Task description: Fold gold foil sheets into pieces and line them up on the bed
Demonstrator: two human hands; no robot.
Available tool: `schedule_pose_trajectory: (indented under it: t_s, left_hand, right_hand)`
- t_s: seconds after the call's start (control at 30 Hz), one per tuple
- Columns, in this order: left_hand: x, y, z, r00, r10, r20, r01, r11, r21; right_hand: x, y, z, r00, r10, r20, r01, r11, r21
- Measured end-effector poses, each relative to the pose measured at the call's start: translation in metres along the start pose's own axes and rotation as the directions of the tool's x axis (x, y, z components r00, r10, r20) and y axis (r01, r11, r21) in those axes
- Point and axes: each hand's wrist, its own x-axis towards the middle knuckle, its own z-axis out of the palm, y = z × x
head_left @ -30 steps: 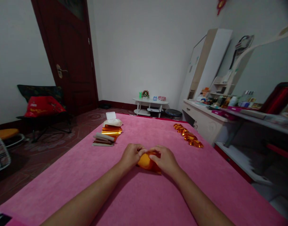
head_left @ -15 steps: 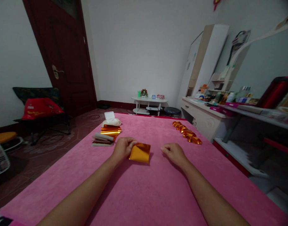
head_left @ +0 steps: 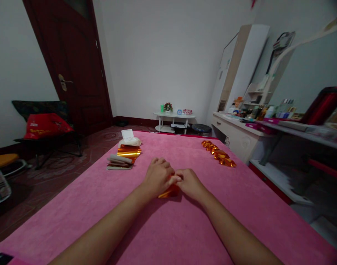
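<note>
"How does the cloth lie about the hands?"

"The pink cloth point(head_left: 168, 228) runs from six o'clock, past the hands, to its far edge at twelve. Near its edge at eleven lie folded grey sheets point(head_left: 119, 161), then shiny orange sheets point(head_left: 128, 151), then a white packet point(head_left: 132, 141) with its lid up. A row of twisted wrappers point(head_left: 219, 154) lies near the edge at one."

"And the orange foil point(head_left: 170, 192)?"

"At twelve, close in, partly hidden under the hands."

"How are they posed?"

"The left hand point(head_left: 159, 176) arches over the foil, knuckles up, grasping it, thumb toward three o'clock. The right hand point(head_left: 191, 182) reaches in from five, fingers curled, tips meeting the left thumb. Whether it grips the foil too, I can't tell."

"Any writing?"

"The red bag point(head_left: 47, 126) on the dark chair point(head_left: 38, 106) at ten has yellow lettering, too blurred to read."
</note>
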Motion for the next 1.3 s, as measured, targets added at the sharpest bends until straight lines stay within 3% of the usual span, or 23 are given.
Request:
schedule_pose_trajectory:
  t_s: [0.13,0.27,0.37,0.63,0.73,0.83,0.87,0.93,1.0,1.03,1.13,1.2,1.3]
  left_hand:
    - [0.002,0.007,0.007,0.998,0.067,0.005,-0.067,0.981,0.181]
    - [-0.003,-0.005,0.011,0.993,0.115,0.037,-0.121,0.972,0.204]
    - [-0.007,-0.016,0.009,0.991,0.131,-0.001,-0.127,0.965,0.229]
    - [-0.012,-0.041,0.012,0.98,0.131,-0.149,-0.093,0.967,0.236]
    - [-0.018,-0.061,0.009,0.968,0.008,-0.25,0.053,0.971,0.234]
    - [-0.024,-0.076,0.004,0.885,-0.296,-0.359,0.34,0.938,0.066]
    - [-0.025,-0.077,0.004,0.852,-0.382,-0.358,0.393,0.918,-0.044]
    - [-0.024,-0.071,0.007,0.847,-0.463,-0.263,0.37,0.867,-0.335]
    - [-0.021,-0.059,0.015,0.901,-0.42,-0.112,0.255,0.718,-0.647]
    - [-0.02,-0.052,0.02,0.906,-0.418,-0.06,0.233,0.613,-0.755]
    - [-0.016,-0.035,0.035,0.898,-0.436,0.06,0.249,0.392,-0.885]
    - [-0.014,-0.029,0.04,0.889,-0.452,0.075,0.262,0.366,-0.893]
    - [-0.013,-0.021,0.038,0.91,-0.414,0.031,0.249,0.486,-0.838]
  right_hand:
    - [-0.002,-0.011,0.006,0.995,-0.036,0.095,0.016,0.979,0.201]
    - [-0.005,-0.018,0.006,0.983,-0.055,0.177,-0.006,0.945,0.328]
    - [-0.007,-0.02,0.001,0.976,-0.056,0.208,-0.03,0.922,0.387]
    - [-0.004,-0.008,-0.007,0.98,0.03,0.195,-0.095,0.937,0.336]
    - [-0.004,0.007,-0.015,0.983,0.093,0.161,-0.148,0.917,0.37]
    - [-0.004,0.02,-0.024,0.978,0.173,0.12,-0.208,0.879,0.428]
    - [-0.004,0.024,-0.026,0.976,0.186,0.115,-0.218,0.869,0.444]
    - [-0.004,0.027,-0.028,0.974,0.194,0.118,-0.227,0.856,0.464]
    - [-0.004,0.028,-0.028,0.973,0.192,0.126,-0.229,0.856,0.464]
    - [-0.004,0.028,-0.028,0.974,0.188,0.125,-0.224,0.863,0.453]
    - [-0.002,0.025,-0.027,0.986,0.145,0.084,-0.165,0.926,0.341]
    - [-0.002,0.02,-0.024,0.996,0.083,0.037,-0.089,0.976,0.2]
    - [-0.001,0.006,-0.015,0.999,-0.039,-0.021,0.038,0.998,-0.04]
